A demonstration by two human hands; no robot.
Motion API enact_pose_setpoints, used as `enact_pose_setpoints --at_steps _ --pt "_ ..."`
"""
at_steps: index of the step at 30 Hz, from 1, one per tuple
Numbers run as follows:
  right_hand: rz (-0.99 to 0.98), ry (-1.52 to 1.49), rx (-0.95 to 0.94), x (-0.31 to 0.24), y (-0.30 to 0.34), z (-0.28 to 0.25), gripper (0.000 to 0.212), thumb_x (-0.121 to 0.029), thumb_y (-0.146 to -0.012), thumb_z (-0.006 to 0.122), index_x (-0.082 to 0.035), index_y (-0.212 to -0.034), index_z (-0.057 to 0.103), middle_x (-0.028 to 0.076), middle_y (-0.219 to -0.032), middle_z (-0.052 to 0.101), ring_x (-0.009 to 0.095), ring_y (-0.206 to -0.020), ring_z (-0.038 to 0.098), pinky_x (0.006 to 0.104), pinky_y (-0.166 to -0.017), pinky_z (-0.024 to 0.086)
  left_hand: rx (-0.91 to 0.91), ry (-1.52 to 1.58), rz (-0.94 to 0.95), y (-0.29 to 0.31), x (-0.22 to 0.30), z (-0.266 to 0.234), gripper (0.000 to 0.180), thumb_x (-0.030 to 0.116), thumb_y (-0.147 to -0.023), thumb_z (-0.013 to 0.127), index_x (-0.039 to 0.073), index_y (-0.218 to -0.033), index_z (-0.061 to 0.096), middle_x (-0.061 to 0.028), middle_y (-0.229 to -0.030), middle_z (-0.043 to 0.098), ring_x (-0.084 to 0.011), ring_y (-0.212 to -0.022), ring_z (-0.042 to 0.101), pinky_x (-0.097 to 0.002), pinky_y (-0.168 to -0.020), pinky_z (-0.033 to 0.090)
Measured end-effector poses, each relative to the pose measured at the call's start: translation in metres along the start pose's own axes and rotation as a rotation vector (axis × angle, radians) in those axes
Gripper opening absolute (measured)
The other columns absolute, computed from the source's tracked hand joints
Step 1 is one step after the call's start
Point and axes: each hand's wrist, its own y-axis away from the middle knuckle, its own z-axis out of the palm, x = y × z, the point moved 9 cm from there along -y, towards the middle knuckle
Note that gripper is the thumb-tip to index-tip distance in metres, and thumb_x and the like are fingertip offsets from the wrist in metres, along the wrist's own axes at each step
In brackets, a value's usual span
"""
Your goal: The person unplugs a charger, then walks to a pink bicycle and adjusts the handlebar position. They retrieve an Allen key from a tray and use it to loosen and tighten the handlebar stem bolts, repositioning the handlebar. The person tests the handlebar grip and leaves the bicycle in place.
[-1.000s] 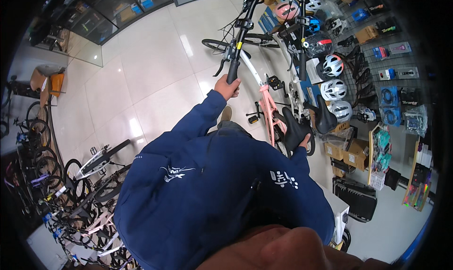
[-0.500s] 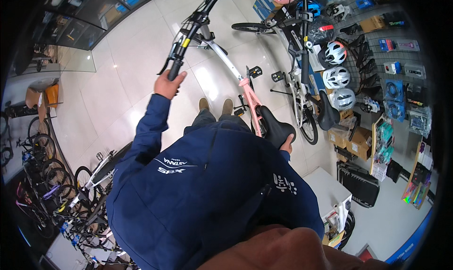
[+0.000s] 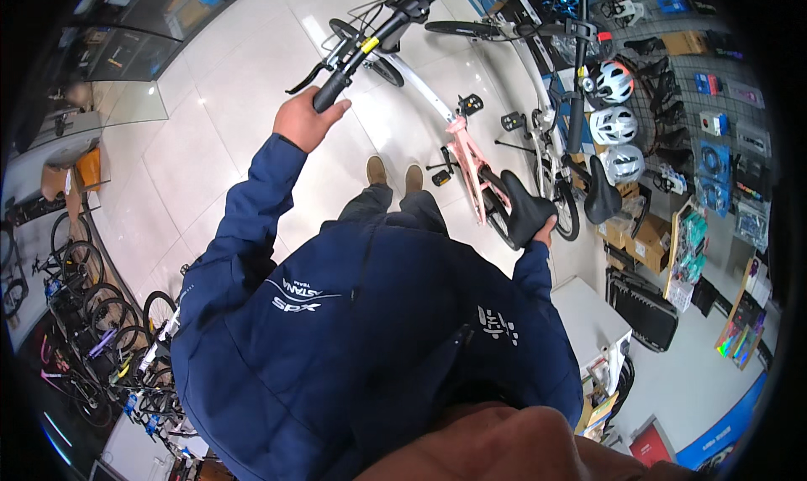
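Note:
A small bicycle with a pink and white frame (image 3: 467,145) stands on the floor in front of me. My left hand (image 3: 308,121) is wrapped round the black grip of its handlebar (image 3: 387,37), just behind the brake lever. At the other end, my right hand (image 3: 545,232) holds the back of the black saddle (image 3: 525,205); most of its fingers are hidden under the saddle. My feet (image 3: 393,174) are beside the bike, on its left.
Close to its right stands a second, pale bicycle (image 3: 548,136). Beyond that are helmets (image 3: 614,126) and a wall rack of packaged parts (image 3: 714,174). A white counter (image 3: 584,313) lies at right. Many bicycles (image 3: 101,313) crowd the lower left; glass cabinets (image 3: 126,52) line the far left.
The bicycle has shifted to the right in view, closer to the pale one, and its handlebar has swung rightward. Both my hands have kept their hold on grip and saddle.

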Motion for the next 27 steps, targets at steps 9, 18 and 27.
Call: enact_pose_setpoints --at_steps 9,18,27 --pt "-0.056 0.043 -0.082 -0.023 0.035 0.06 0.125 -0.096 -0.081 0.047 0.019 -0.127 0.063 0.029 -0.122 0.071 0.036 -0.113 0.07 0.0403 -0.101 0.054 0.228 -0.159 -0.003 -0.035 -0.045 -0.035 0.061 0.063 -0.086 0.074 0.006 -0.108 0.073 -0.0218 -0.087 0.074 -0.0412 -0.084 0.073 -0.0469 -0.079 0.058" --pt "-0.18 -0.162 -0.432 -0.027 0.149 0.152 0.108 -0.082 -0.091 0.055 0.018 -0.132 0.06 0.03 -0.121 0.07 0.035 -0.108 0.073 0.0405 -0.094 0.059 0.278 -0.175 -0.022 -0.082 -0.119 -0.092 0.071 0.06 -0.085 0.077 0.002 -0.126 0.071 -0.0095 -0.07 0.068 -0.0178 -0.057 0.065 -0.0358 -0.058 0.054" --pt "-0.023 -0.264 -0.556 -0.036 0.189 0.2 0.096 -0.072 -0.096 0.058 0.014 -0.138 0.055 0.026 -0.127 0.068 0.035 -0.11 0.072 0.0406 -0.095 0.059 0.325 -0.384 -0.048 -0.109 -0.16 -0.146 0.054 0.045 -0.086 0.068 0.009 -0.127 0.069 -0.023 -0.097 0.075 -0.0422 -0.094 0.073 -0.0467 -0.085 0.057"
